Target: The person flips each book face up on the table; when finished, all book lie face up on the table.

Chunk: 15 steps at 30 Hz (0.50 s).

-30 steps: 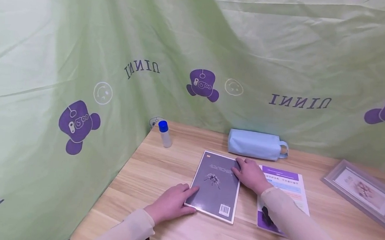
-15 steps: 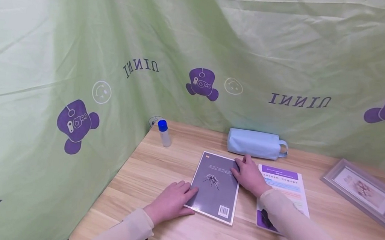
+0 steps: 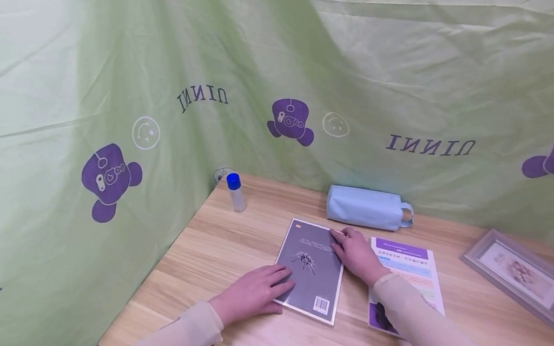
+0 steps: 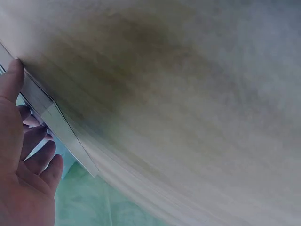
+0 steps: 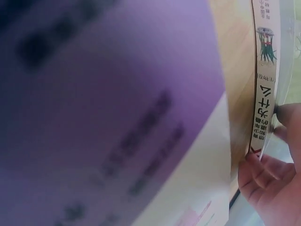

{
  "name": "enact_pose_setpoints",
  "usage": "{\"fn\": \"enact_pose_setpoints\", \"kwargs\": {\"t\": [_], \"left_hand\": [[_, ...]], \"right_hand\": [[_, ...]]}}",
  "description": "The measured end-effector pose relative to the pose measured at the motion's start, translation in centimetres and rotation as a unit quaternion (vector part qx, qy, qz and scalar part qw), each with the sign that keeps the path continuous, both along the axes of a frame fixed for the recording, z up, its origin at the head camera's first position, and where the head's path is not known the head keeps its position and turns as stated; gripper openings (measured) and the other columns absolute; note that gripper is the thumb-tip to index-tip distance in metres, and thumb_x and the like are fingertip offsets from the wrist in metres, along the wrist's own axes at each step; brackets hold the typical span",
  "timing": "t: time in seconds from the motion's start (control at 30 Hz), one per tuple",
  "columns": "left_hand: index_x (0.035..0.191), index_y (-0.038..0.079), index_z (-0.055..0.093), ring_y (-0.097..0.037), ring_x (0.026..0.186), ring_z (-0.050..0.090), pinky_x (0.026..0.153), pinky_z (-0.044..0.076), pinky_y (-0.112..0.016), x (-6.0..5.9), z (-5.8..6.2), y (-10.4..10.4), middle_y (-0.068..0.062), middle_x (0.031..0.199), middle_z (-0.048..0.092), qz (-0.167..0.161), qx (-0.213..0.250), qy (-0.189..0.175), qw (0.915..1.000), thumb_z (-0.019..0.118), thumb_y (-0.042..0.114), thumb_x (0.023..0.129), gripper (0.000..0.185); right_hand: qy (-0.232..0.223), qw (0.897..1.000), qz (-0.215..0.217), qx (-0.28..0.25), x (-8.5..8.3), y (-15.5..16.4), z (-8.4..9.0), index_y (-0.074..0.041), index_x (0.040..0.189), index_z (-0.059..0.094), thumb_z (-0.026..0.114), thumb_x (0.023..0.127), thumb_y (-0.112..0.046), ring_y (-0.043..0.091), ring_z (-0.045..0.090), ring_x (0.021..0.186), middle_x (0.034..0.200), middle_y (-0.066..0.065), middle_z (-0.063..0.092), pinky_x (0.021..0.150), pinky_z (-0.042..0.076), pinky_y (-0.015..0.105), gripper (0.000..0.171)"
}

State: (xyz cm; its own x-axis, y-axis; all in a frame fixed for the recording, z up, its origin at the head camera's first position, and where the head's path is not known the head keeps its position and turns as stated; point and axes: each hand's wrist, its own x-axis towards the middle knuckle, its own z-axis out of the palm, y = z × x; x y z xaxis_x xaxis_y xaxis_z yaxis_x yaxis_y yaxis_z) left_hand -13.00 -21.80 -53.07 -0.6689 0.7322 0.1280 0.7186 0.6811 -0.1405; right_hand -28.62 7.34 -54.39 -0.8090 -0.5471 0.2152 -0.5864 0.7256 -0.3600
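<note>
The flat, rectangular grey book point(image 3: 315, 278), glossy with a pale border, lies on the wood-grained table point(image 3: 213, 244) between its left edge and a printed booklet point(image 3: 412, 284). The left hand point(image 3: 250, 293) rests extended fingers on the book's near-left corner; the right hand point(image 3: 358, 255) touches spine point(image 5: 261, 110) and cover (whether gripping, I cannot tell). Wood runs leftward to the table's edge.

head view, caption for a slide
Left hand and right hand touch a spider-print book near a light-blue pencil case.

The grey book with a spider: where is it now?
In the head view, the grey book lies on the table, between the left hand and right hand, left of the purple-bordered booklet.
</note>
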Motion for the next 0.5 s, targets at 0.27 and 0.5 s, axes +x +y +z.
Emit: {"fn": "enact_pose_setpoints", "kwargs": {"t": [0.27,0.5], "left_hand": [[0.149,0.012,0.059,-0.031,0.141,0.051,0.114,0.045,-0.040,-0.46,-0.10,0.21,-0.017,0.152,0.054,-0.008,-0.024,0.015,0.9996,0.065,0.054,0.099,0.065],[0.146,0.014,0.062,-0.030,0.135,0.056,0.107,0.051,-0.036,-0.67,-0.15,0.41,-0.016,0.146,0.059,-0.040,-0.070,0.071,0.9942,0.060,0.054,0.103,0.059]], "right_hand": [[0.017,0.999,0.032,-0.011,-0.09,0.58,0.09,-0.007,0.139,0.068,0.070,0.101,-0.019,0.048,0.059,0.118,0.128,0.029,0.061,0.104,0.047,0.061,0.040],[0.016,0.999,0.048,-0.019,-0.25,0.98,0.35,-0.008,0.137,0.069,0.073,0.099,-0.018,0.048,0.061,0.117,0.132,0.030,0.061,0.102,0.048,0.061,0.040]]}}
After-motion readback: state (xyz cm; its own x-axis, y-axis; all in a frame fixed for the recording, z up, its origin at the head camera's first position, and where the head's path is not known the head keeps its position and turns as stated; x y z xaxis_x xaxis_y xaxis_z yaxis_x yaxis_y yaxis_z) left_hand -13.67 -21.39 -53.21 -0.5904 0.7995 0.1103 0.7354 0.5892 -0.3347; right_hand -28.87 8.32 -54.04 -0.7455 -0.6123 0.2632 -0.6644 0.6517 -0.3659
